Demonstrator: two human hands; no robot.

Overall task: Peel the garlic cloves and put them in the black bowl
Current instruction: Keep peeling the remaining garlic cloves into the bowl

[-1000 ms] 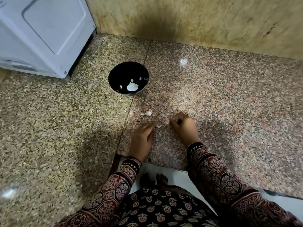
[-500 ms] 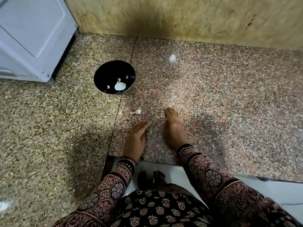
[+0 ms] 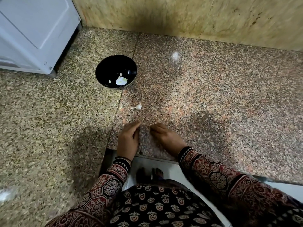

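The black bowl [image 3: 105, 66] stands on the granite counter [image 3: 213, 99] at the back left, with a few white peeled garlic pieces [image 3: 121, 81] in it. One unpeeled garlic clove [image 3: 137, 107] lies alone on the counter between the bowl and my hands. My left hand [image 3: 128, 138] rests on its edge on the counter near the front, fingers straight and pointing at the clove. Beside it, my right hand [image 3: 165, 136] lies palm down on the stone, its fingertips close to the left hand's. Neither hand visibly holds anything.
A white appliance [image 3: 32, 30] stands at the back left, close to the bowl. A yellowish tiled wall [image 3: 196, 17] closes the back. The counter's front edge [image 3: 155, 157] runs just behind my wrists, with my feet [image 3: 150, 175] on the pale floor below.
My right hand went from a curled pinch to lying flat, then drew back toward me and closer to the left hand. The left hand stayed in place. The clove has not moved.
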